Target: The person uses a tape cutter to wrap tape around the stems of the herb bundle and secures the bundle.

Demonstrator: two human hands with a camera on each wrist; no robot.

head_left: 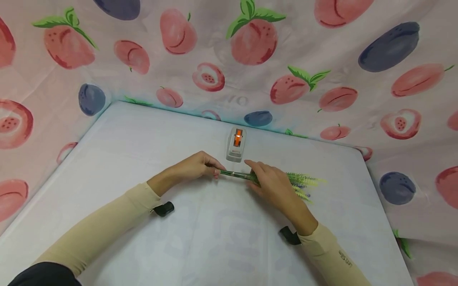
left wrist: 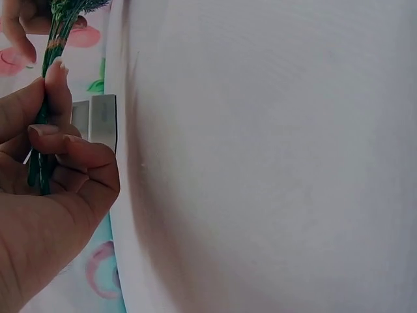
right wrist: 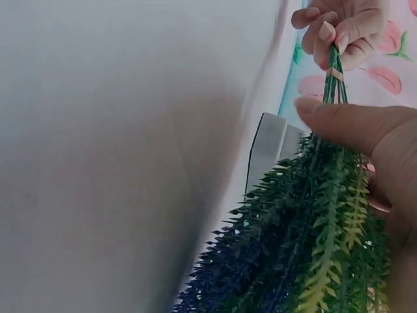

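Note:
A bunch of artificial flowers (head_left: 300, 182) with green, yellow and purple sprigs lies sideways between my hands, a little above the table. My left hand (head_left: 196, 166) pinches the bare green stem ends, also plain in the left wrist view, where the stems (left wrist: 57, 45) run through the fingers. A tan band (right wrist: 335, 74) circles the stems between the two hands. Around the bunch where leaves meet stems, my right hand (head_left: 273, 184) holds on, its thumb (right wrist: 352, 124) lying straight across. Its other fingers are mostly hidden behind the leaves.
Just beyond the hands stands a grey tape dispenser (head_left: 235, 154) with an orange hub. The white-covered table (head_left: 200, 246) meets a fruit-printed cloth (head_left: 214, 47) at its back and sides. A black wrist camera (head_left: 163, 209) sits under the left sleeve.

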